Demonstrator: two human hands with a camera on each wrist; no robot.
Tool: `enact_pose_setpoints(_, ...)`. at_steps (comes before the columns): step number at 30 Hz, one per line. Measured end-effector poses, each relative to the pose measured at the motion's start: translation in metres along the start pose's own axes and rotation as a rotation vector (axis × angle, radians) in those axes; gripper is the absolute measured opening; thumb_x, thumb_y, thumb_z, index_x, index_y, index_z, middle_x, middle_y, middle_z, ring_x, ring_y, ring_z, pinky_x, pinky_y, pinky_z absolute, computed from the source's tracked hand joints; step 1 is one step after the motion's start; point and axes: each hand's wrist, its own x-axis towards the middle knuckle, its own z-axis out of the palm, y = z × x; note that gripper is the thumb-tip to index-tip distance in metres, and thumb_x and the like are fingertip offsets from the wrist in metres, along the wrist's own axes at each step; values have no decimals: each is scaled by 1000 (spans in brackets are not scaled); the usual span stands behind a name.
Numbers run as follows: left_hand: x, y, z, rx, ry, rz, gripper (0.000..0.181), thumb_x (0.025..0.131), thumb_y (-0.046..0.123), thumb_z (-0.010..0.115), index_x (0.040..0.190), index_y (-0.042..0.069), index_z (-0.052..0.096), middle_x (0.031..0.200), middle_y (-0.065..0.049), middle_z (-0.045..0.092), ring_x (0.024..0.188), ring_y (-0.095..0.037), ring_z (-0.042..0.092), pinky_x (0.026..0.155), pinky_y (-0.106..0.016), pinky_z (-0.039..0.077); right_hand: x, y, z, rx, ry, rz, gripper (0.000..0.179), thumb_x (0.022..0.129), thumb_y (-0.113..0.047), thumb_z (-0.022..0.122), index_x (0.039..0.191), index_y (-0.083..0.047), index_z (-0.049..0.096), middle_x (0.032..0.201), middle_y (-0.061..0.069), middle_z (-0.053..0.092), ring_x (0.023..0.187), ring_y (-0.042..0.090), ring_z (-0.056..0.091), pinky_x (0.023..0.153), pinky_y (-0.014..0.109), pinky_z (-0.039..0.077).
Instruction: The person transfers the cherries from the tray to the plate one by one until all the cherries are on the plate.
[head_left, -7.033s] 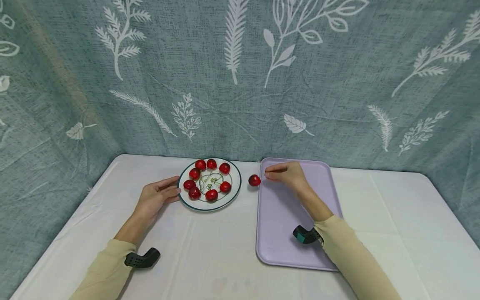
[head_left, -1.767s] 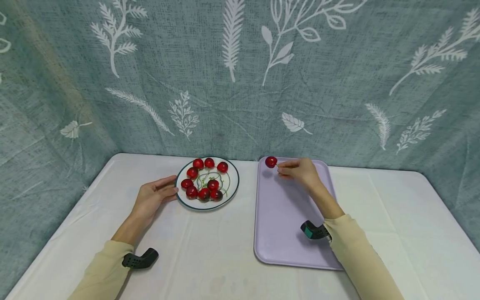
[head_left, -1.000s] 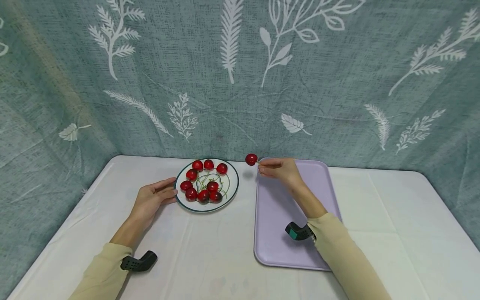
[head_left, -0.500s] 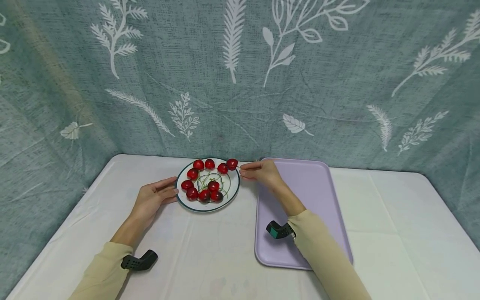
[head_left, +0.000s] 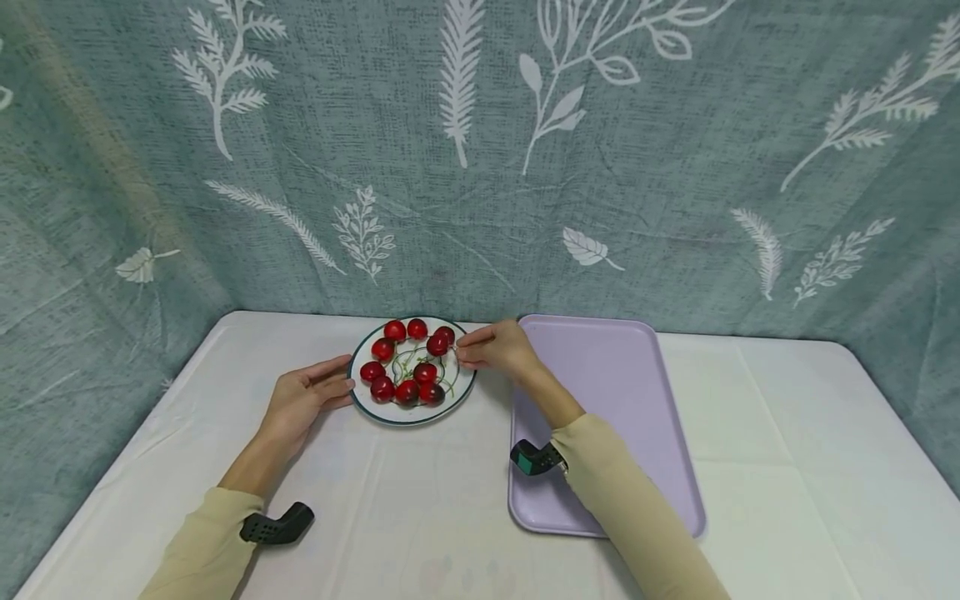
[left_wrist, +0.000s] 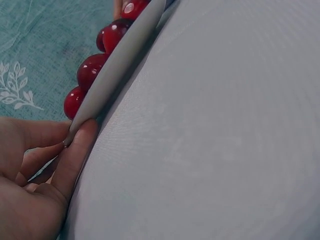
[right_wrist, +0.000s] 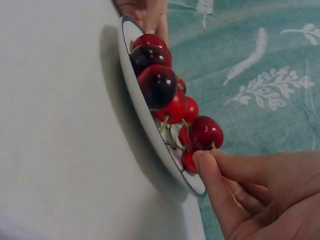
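Observation:
My left hand (head_left: 296, 404) pinches the left rim of a white plate (head_left: 405, 417) with a dark green edge, thumb and fingers on either side of it in the left wrist view. Several red cherries (head_left: 382, 349) lie in a ring on the plate, their green stems toward the middle. At the plate's right side my right hand (head_left: 497, 348) pinches a dark red cherry (right_wrist: 205, 132) by its stem, the fruit pointing away from the fingertips. In the head view this cherry overlaps another cherry (head_left: 446, 334) at the upper right of the ring.
Right of the plate lies a lavender rectangular tray (head_left: 622, 383), with my right forearm across its near part. White cloth covers the table (head_left: 390, 508). A green leaf-patterned curtain (head_left: 420, 242) hangs behind its far edge.
The right hand has carried the cherry left from over the tray to over the plate's upper right. The left hand has stayed on the plate rim.

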Motion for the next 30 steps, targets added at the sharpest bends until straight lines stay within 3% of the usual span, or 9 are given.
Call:
enact_pose_setpoints(5,1,0,2,2,-7,8,54,97,7,60,147,0,41,146,-23,44,94,3,61,85,-21,57,-1,-3,4,-71,0,25,18,85,9,69,102,13,70,97,23,72,78,22,72,73,29,63)
enact_pose_setpoints(15,2,-1,2,10,2,20,54,97,6,60,147,0,42,144,-24,46,94,2,62,84,-21,57,-5,-2,3,-197,23,43,12,84,2,73,93,9,75,78,17,73,55,9,66,61,24,61)
enact_pose_setpoints(30,0,0,0,22,6,19,53,97,5,59,147,0,41,144,-25,46,93,3,62,84,-21,58,-4,1,1,-216,5,-2,10,86,-1,73,91,7,75,77,16,73,57,12,67,62,28,63)
